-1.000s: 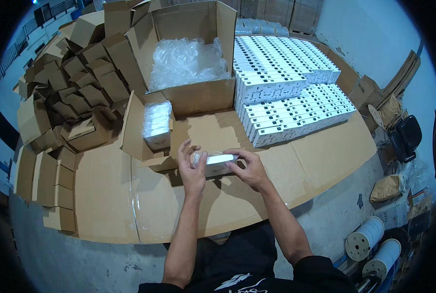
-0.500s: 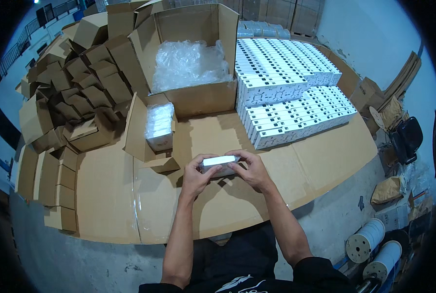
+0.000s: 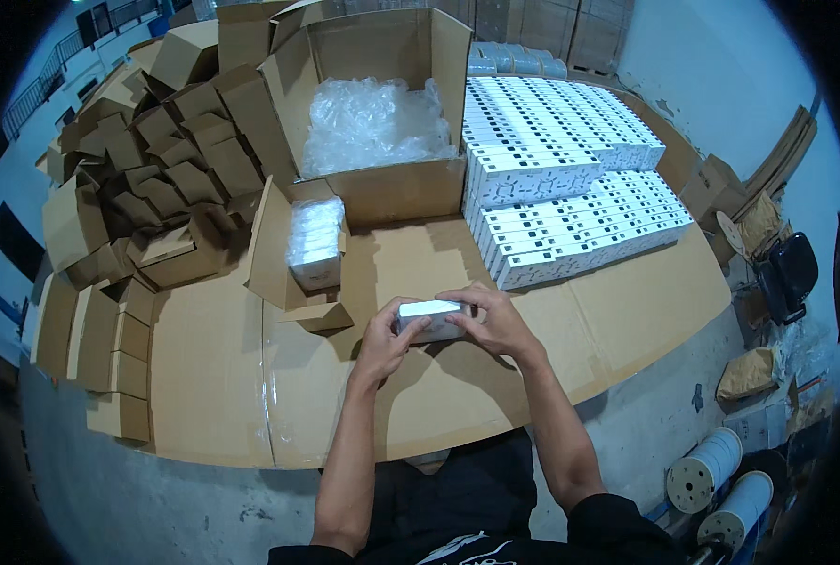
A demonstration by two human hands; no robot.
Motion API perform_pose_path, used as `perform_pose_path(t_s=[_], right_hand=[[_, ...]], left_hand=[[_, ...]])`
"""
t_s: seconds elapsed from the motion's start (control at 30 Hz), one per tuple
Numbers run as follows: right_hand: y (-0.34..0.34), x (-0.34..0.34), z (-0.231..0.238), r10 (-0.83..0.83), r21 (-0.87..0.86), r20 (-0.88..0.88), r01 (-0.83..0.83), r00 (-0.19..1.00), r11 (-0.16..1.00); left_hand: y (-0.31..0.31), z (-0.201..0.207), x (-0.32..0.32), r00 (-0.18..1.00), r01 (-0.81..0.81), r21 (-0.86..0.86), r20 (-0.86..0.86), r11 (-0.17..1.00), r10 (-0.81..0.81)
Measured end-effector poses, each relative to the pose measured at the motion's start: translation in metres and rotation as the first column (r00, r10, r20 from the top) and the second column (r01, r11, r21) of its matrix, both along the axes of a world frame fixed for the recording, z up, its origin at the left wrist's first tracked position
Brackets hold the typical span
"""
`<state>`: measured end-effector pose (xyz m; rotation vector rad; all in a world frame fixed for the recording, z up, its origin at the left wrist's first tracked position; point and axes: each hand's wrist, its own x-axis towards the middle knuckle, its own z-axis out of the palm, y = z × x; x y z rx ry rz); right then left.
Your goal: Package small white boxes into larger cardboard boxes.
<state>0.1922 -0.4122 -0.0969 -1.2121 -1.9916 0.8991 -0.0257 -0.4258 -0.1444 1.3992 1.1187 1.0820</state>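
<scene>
The left hand (image 3: 382,347), more spread one second ago, now pinches the white box (image 3: 433,317) together with the right hand (image 3: 497,325), over the near counter (image 3: 203,377) (the hold seems steadier for handling)

Between the fingers of 2 hands (image 3: 384,346): 1 white box (image 3: 436,323). Left beyond the fingertips: 1 smaller open carton (image 3: 268,247); farther beyond them, 1 large open carton (image 3: 396,191). Right, nearer the body than the fingers: 2 spools (image 3: 705,468).

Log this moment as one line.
left hand: gripping small white box; right hand: gripping same box; ahead-left: open carton holding plastic-wrapped boxes; ahead-right: stacked white boxes
</scene>
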Motion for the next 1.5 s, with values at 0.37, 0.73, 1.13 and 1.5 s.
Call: perform_pose_path(t_s=[0.37,0.73,1.13,1.5], right_hand=[[0.02,0.004,-0.015,-0.119,-0.117,-0.233,0.094,0.965,0.989],[0.084,-0.08,0.005,0.15,-0.065,-0.685,-0.265,0.713,0.962],[0.125,-0.132,-0.002,0.344,0.029,-0.547,-0.394,0.763,0.919],[0.124,-0.139,0.033,0.376,0.438,0.062,-0.363,0.925,0.822]], left_hand=[[-0.077,-0.004,-0.002,0.706,-0.039,0.357,-0.651,0.933,0.278],[-0.098,0.001,-0.006,0.511,0.029,0.344,-0.812,0.938,0.282],[-0.095,0.004,-0.004,0.558,-0.017,0.368,-0.768,0.93,0.314],[-0.092,0.004,-0.005,0.56,-0.015,0.38,-0.763,0.925,0.323]])
